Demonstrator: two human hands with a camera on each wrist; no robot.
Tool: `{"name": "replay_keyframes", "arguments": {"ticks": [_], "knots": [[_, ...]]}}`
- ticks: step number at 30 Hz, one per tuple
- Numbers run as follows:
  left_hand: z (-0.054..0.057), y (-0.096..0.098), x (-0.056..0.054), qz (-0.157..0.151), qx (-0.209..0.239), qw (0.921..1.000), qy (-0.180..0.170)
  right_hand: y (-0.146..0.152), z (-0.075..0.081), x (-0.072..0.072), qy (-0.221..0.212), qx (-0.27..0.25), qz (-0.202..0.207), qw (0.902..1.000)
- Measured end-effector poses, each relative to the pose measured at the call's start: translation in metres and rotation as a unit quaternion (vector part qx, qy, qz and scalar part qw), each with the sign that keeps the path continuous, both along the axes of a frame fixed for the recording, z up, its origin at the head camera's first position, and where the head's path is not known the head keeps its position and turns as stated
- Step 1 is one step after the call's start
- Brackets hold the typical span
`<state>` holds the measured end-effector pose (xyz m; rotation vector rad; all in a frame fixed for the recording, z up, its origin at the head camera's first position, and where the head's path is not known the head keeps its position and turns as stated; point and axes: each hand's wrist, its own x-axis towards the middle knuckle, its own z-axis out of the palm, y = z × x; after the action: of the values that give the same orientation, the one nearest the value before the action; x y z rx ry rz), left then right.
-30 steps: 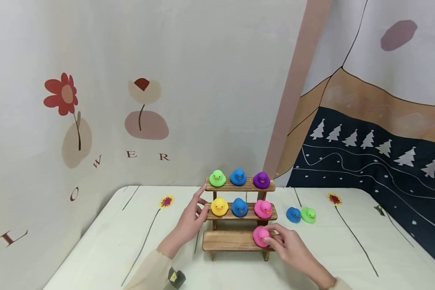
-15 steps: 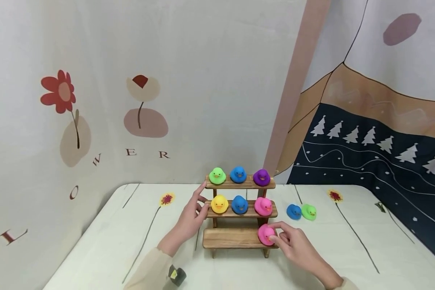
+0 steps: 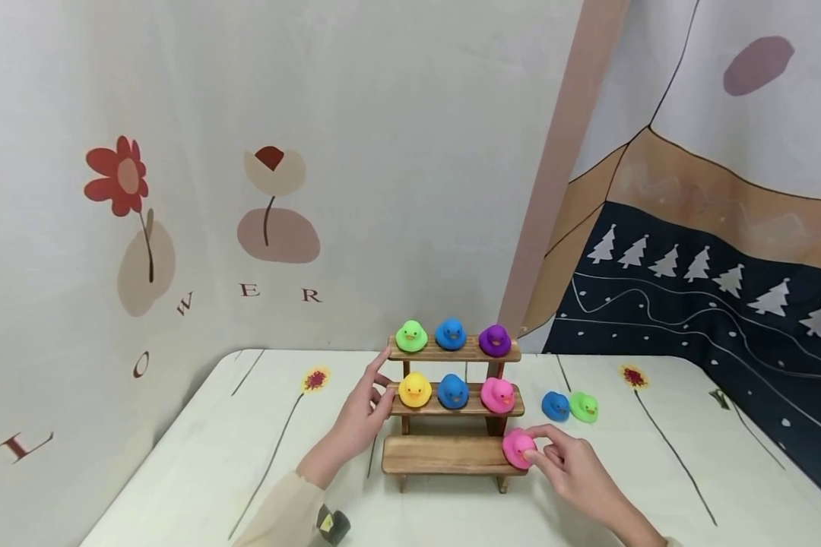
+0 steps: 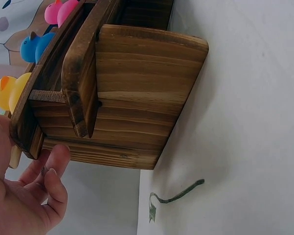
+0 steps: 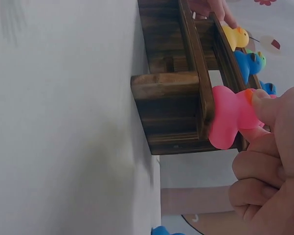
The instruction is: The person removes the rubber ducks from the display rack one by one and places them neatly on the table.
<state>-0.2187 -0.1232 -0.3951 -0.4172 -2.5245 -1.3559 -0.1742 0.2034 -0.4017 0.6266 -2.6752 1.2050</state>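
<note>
At the left, the left hand (image 3: 357, 418) touches the end of the wooden stand (image 3: 427, 453); its index finger is stretched up to the top shelf, and I see no finger wrapped around the wood. The shelves run long from nine to three o'clock. On the middle one, a yellow duck (image 3: 414, 390), a blue duck (image 3: 454, 391) and another pink duck (image 3: 498, 395) sit in a row. The held pink duck (image 3: 518, 450) is at the right end of the bottom shelf, seemingly overhanging it; the bare board stretches from it toward nine o'clock. A loose blue duck (image 3: 556, 406) and a loose green duck (image 3: 584, 407) lie around two o'clock from it. The right hand (image 3: 578, 471), clearly the nearer one, pinches this duck between thumb and forefinger, at about ten o'clock from its palm.
</note>
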Motion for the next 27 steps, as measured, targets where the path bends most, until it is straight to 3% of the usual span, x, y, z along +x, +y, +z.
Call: {"name": "replay_keyframes", "arguments": {"ticks": [9,20,27], "knots": [[0.003,0.001,-0.001,0.001,-0.002,1.0000,-0.004,0.006,0.002,-0.002,0.007,0.010,0.003,0.9999],[0.002,0.000,0.000,0.003,0.000,1.0000,-0.005,0.010,0.003,-0.008,-0.020,0.023,-0.040,0.9987],[0.001,0.000,0.000,0.002,0.000,1.0000,-0.009,0.016,-0.001,-0.012,0.008,0.028,-0.065,0.9975]]}}
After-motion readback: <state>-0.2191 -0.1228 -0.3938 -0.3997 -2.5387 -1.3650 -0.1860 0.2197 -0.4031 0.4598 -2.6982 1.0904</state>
